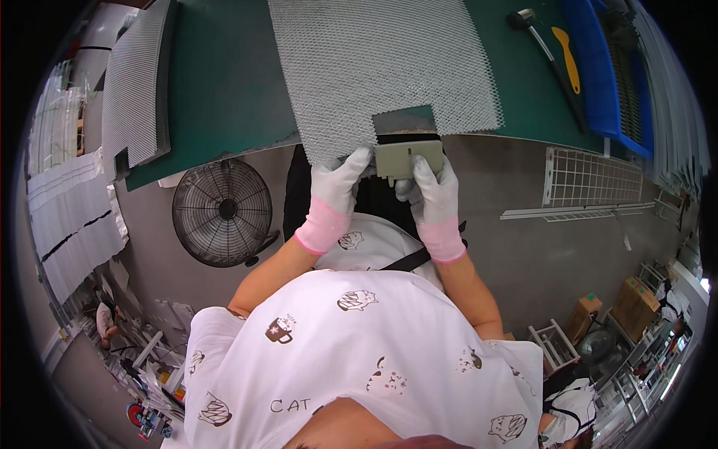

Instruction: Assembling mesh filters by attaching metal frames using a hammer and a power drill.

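Note:
A silvery expanded-metal mesh sheet point(381, 52) lies on the green table top, with a square notch in its near edge. At that notch is a beige-grey rectangular box-like piece point(396, 160) with a small slot in its face. My right hand point(435, 187), in a white glove with a pink cuff, grips the piece at its lower right, thumb on the face. My left hand point(338, 183), gloved alike, is closed at the mesh's near left corner, its fingertips beside the piece's left end. Whether those fingers grip mesh, piece or both is hidden.
On the green table point(217, 82) a stack of mesh sheets point(136, 82) stands left. A black-handled hammer point(546, 52), a yellow scraper-like tool point(568, 60) and a blue bin point(598, 75) lie right. A black floor fan point(224, 212) stands below; a white wire rack point(591, 179) is right.

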Tool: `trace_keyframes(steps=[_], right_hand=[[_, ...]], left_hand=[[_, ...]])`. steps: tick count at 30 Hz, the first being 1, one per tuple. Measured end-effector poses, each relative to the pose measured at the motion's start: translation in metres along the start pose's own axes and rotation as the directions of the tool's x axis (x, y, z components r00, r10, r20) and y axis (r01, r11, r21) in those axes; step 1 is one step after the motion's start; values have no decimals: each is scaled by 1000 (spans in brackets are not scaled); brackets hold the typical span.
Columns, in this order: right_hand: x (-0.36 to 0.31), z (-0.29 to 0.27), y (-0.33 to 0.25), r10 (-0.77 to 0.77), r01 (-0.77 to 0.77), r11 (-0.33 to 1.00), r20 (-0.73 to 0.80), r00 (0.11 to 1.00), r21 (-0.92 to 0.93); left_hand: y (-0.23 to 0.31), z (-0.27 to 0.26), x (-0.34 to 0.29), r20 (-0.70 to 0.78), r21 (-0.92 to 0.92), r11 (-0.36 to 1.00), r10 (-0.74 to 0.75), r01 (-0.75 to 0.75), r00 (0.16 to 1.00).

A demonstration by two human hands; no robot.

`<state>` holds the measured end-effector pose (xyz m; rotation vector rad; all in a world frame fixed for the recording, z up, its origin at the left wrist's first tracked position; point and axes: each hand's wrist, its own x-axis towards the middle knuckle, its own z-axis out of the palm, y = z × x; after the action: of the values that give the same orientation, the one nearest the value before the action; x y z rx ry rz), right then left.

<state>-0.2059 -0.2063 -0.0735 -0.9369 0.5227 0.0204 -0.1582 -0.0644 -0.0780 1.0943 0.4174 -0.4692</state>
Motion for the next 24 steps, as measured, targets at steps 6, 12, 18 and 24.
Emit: trace_keyframes(steps=[6, 12, 18, 24], right_hand=[[3, 7, -6, -16, 16, 1000, -15, 1000, 0], [5, 4, -3, 29, -29, 1000, -29, 999, -10], [5, -1, 0, -29, 29, 1000, 10, 1000, 6], [7, 5, -7, 21, -23, 998, -34, 999, -62]], left_hand=[[-3, -9, 4, 1, 119, 993, -24, 24, 1000], [7, 3, -46, 182, 520, 854, -73, -33, 981], [67, 55, 8, 864, 418, -195, 387, -887, 322], [65, 75, 70, 874, 465, -167, 245, -869, 420]])
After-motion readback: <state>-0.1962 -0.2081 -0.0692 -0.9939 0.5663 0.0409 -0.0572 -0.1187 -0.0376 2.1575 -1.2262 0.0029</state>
